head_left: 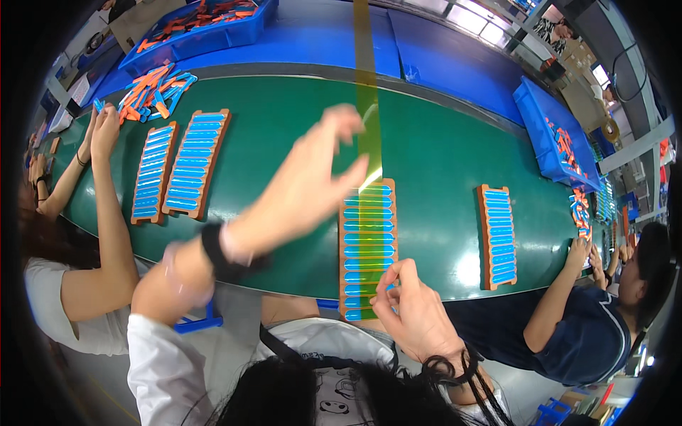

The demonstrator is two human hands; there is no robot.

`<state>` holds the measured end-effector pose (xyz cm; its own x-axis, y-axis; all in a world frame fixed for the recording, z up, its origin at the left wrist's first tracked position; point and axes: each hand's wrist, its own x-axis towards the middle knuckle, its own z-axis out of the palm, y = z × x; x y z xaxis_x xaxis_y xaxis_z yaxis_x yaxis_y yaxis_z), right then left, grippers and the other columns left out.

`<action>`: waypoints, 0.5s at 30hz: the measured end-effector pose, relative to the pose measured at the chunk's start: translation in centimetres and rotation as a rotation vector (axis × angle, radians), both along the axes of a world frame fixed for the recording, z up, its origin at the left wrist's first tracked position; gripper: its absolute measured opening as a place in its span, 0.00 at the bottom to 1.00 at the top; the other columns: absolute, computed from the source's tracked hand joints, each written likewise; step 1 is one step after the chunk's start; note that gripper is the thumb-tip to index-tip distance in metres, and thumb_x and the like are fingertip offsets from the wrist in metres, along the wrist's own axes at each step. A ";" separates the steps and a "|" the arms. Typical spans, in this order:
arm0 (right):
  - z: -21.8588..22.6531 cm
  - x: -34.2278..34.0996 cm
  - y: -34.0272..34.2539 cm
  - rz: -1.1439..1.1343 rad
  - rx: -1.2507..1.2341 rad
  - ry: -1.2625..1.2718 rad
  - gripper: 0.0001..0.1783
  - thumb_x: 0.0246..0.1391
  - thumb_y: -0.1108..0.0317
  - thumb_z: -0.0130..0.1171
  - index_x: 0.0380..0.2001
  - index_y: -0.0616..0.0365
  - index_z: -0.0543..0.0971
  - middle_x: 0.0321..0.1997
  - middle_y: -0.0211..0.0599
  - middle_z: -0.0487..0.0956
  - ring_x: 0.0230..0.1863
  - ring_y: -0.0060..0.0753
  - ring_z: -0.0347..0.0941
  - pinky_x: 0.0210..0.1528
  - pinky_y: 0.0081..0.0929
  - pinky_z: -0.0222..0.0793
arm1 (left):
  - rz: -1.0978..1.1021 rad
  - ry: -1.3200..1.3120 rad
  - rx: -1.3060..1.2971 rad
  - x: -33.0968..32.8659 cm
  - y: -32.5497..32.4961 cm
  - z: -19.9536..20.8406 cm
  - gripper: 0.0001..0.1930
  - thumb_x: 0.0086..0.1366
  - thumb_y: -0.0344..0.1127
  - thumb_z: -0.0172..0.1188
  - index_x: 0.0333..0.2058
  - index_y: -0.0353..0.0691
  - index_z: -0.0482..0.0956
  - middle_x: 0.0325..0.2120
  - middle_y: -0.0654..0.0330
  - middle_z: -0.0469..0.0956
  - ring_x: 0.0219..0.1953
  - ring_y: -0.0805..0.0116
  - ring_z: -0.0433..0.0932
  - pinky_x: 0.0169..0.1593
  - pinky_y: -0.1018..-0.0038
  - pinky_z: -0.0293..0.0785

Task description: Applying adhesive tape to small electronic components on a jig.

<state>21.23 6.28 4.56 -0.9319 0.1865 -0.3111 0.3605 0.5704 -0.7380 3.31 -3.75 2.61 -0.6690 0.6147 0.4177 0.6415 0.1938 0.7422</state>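
Note:
A long strip of clear yellow tape point(366, 85) runs from the far side down over an orange-brown slotted tray point(393, 241). Several blue strip-shaped pieces point(369, 251) lie in rows across this tray, under the tape. My left hand point(312, 167), smeared by motion, reaches over from the left. Its thumb and fingers are spread beside the tape, just beyond the tray's far end, with nothing seen in them. By the tray's near right corner my right hand point(415, 312) is closed in a pinch at the tape's edge. Its fingertips partly hide the near end.
Two filled trays point(197, 163) point(153, 174) lie on the left of the green table point(298, 99); another tray point(499, 238) lies on the right. Orange and blue pieces point(153, 92) are heaped far left. Blue bins point(206, 32) point(550, 135) stand behind. Co-workers' hands point(105, 131) point(579, 254) work at both sides.

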 end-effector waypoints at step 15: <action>0.1 -4.2 0.3 0.073 0.214 0.228 0.13 0.46 0.72 0.49 0.31 0.64 0.58 0.28 0.52 0.70 0.27 0.53 0.68 0.30 0.40 0.63 | -0.038 -0.665 0.214 -5.2 5.2 -2.9 0.13 0.61 0.34 0.48 0.32 0.28 0.74 0.29 0.57 0.78 0.32 0.79 0.73 0.39 0.81 0.68</action>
<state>16.99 6.56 4.65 -0.9865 0.1548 -0.0542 0.1521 0.7395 -0.6557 -1.86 1.47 -0.28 -0.8044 0.5926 0.0419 0.0415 -0.0142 0.9990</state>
